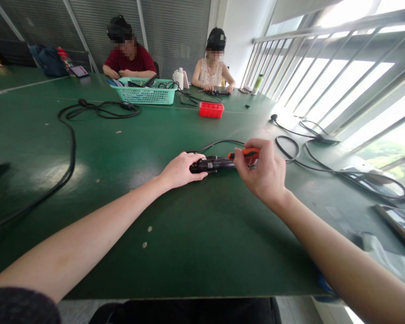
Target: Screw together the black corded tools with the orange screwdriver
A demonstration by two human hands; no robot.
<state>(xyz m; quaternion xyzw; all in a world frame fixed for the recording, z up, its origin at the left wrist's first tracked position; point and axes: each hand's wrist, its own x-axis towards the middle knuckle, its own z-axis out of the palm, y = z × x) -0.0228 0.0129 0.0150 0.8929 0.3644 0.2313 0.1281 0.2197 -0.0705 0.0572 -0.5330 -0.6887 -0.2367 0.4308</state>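
In the middle of the table lies a long, narrow black corded device point(220, 163), which looks like a hair straightener or curling iron. My left hand point(179, 171) grips its left end, thumb on the near side and fingers on the far side. Closed round the orange-and-black handle of a screwdriver point(249, 153), my right hand point(266, 173) is over the device's right part. The screwdriver points left, its shaft low over the device; I cannot tell whether the tip touches a screw. A thin black cable point(219, 142) runs behind the device toward my right hand.
A red compartment box point(211, 110) and a turquoise basket point(145, 95) of tools and cables stand farther back. Black cords point(72, 148) lie at left, with more looped cable point(310, 144) at right. Across the table sit two people point(130, 60). A metal railing point(297, 67) borders the right side.
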